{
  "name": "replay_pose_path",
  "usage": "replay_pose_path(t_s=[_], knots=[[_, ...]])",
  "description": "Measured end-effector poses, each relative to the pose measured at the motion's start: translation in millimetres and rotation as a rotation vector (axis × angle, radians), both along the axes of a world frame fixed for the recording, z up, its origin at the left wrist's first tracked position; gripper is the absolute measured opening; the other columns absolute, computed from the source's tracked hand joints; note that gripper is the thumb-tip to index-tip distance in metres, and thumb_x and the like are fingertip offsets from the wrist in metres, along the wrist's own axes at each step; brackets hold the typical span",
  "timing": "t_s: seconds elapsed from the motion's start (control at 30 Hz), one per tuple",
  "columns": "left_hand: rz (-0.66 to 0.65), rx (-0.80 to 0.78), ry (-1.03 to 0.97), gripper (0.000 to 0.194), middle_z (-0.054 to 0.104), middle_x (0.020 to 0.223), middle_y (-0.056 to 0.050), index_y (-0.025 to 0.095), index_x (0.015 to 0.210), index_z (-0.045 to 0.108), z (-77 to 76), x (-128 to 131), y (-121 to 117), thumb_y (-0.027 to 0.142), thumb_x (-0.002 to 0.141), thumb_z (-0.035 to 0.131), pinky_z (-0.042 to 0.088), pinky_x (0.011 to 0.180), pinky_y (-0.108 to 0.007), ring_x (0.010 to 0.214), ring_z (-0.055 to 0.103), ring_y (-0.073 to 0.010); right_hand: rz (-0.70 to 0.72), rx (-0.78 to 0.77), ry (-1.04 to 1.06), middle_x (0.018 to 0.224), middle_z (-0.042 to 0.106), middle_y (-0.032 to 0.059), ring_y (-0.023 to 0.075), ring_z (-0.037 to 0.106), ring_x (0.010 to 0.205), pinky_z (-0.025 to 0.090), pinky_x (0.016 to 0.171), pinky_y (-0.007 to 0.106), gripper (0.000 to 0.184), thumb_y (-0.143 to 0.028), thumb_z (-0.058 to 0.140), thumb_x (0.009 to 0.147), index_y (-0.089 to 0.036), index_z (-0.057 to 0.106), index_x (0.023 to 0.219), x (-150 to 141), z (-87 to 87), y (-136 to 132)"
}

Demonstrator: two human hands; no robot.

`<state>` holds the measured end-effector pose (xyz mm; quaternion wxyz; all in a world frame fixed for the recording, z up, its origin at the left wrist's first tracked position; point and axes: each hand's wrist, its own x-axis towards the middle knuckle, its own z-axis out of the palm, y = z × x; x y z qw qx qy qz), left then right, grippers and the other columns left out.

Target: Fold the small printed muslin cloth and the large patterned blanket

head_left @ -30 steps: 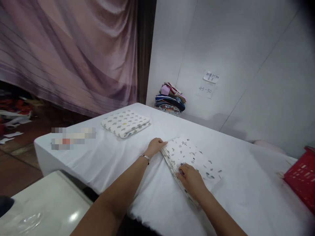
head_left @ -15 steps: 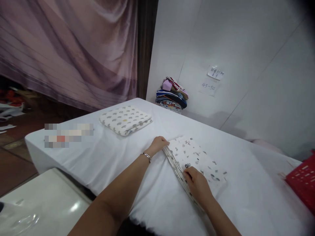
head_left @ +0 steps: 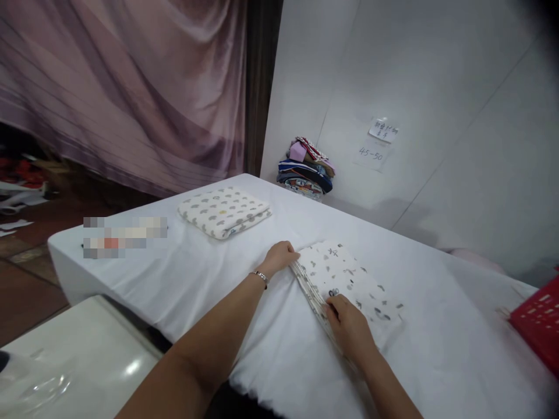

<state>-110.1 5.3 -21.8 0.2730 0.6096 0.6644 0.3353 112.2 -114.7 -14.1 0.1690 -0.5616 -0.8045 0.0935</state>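
Note:
A folded white cloth (head_left: 358,273) with small grey prints lies on the white-covered table (head_left: 209,273), its stacked layers showing along the near left edge. My left hand (head_left: 282,258), a bracelet at its wrist, pinches the cloth's far left corner. Further down the same edge, my right hand (head_left: 347,320) grips the layers with curled fingers; part of the edge is hidden beneath it. Beyond my left hand lies a second folded cloth (head_left: 222,212), white with grey cloud-like shapes, which neither hand touches.
A pile of folded fabrics (head_left: 305,169) stands behind the table by the wall. At the right edge is a red perforated basket (head_left: 539,320). A glossy white surface (head_left: 87,349) adjoins at lower left. A pink curtain (head_left: 131,87) hangs behind. Handwritten paper signs (head_left: 378,142) are on the wall.
Very little differs: the view has shifted slightly. Both hands keep their hold on the cloth's edge in nearly the same places.

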Motion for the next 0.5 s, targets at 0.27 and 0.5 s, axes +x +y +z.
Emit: replay_pose_path(t_s=[0.27,0.5], knots=[[-0.014,0.070,-0.078,0.010,0.061,0.071,0.002,0.018,0.065,0.057,4.4,2.5,2.1,0.024,0.065,0.064,0.036,0.055,-0.021,0.063,0.052,-0.0110,0.009,0.064,0.060,0.083,0.059,0.0011,0.0149,0.057,0.076,0.040,0.065,0.025,0.023,-0.030,0.035,0.092,-0.022,0.056,0.086,3.7,0.2,-2.3],[0.012,0.003,-0.141,0.012,0.059,0.062,0.003,0.017,0.064,0.057,7.3,-2.3,-0.3,0.026,0.062,0.065,0.035,0.050,-0.020,0.057,0.051,-0.0104,0.117,0.098,-0.021,0.081,0.057,0.0012,0.0151,0.056,0.076,0.039,0.064,0.025,0.023,-0.028,0.035,0.093,-0.022,0.054,0.082,3.3,-0.9,-2.6]])
